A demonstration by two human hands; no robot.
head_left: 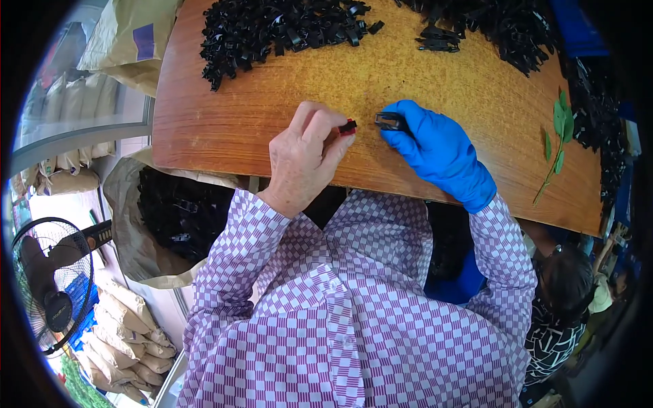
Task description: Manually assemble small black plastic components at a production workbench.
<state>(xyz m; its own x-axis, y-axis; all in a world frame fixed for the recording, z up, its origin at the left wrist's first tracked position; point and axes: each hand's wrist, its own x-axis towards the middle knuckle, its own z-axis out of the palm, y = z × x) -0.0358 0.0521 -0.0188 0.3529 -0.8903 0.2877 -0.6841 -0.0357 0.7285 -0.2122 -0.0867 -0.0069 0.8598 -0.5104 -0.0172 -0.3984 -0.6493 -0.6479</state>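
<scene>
My bare left hand is closed in a pinch over the near part of the table. Between its thumb and fingertips sits a small black piece with red beside it; its exact kind is too small to make out. My right hand, in a blue glove, is closed around a small black clip-like part, whose looped end pokes out toward the left hand. A short gap separates the two pieces. Both hands are just above the wooden table.
Heaps of black plastic parts lie at the far left and far right. A leafy sprig rests on the right. Below the left edge stands an open sack of black parts, near a fan. Another person is at lower right.
</scene>
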